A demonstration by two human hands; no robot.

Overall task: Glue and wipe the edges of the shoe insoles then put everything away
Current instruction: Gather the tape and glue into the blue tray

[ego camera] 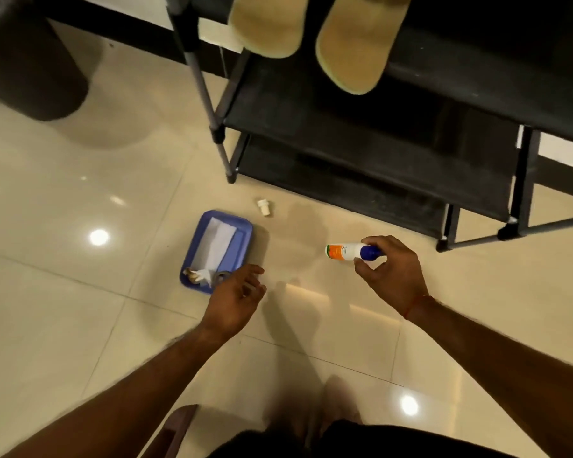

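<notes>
The glue (344, 252) is pinched at its blue end by the right hand (392, 276) over the floor (80, 309), likely awaiting the cap (264, 208) that lies beyond the tray (232, 217), by whose near corner the left hand (235, 294) is held loose and empty.

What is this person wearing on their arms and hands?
Very little. Both forearms are bare, with no sleeves in view, and neither the left hand nor the right hand wears a glove. The only item visible is a thin red thread around the right wrist.
</notes>
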